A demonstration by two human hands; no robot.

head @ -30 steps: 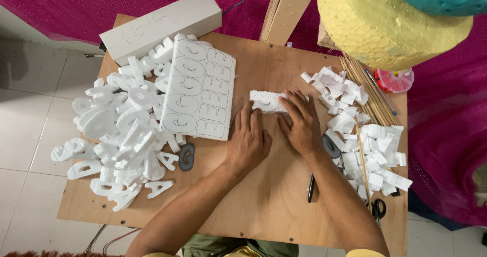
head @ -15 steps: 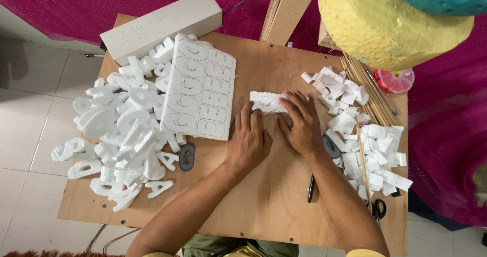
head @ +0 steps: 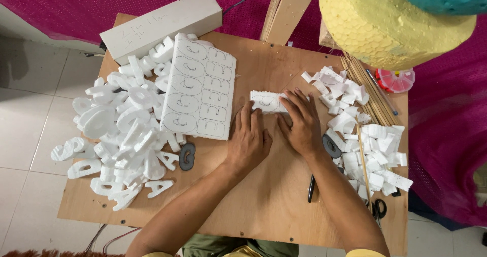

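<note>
Seen from above, a person's two bare hands rest on a wooden tabletop (head: 264,206), both pressed against a small white foam block (head: 266,101) with a letter outline drawn on it. The block lies flat near the middle of the tabletop, toward the far side. The left hand (head: 249,138) lies palm down with its fingers close together, their tips touching the block's near edge; its grip is flat and unclosed. The right hand (head: 300,119) has its fingers spread over the block's right end, pressing on it rather than closing around it. Just left of the hands lies a larger white foam sheet (head: 200,87) marked with rows of outlined letters. Farther left, a heap of cut-out foam letters (head: 119,130) spreads toward the left edge, and a long white box (head: 162,24) sits at the far left corner. A dark letter-shaped template (head: 186,156) lies near the sheet's near corner. To the right are white foam scraps (head: 373,145), thin wooden sticks (head: 362,84), a black pen (head: 311,188) and scissors (head: 378,209). A large yellow foam shape (head: 385,24) fills the far right.
</note>
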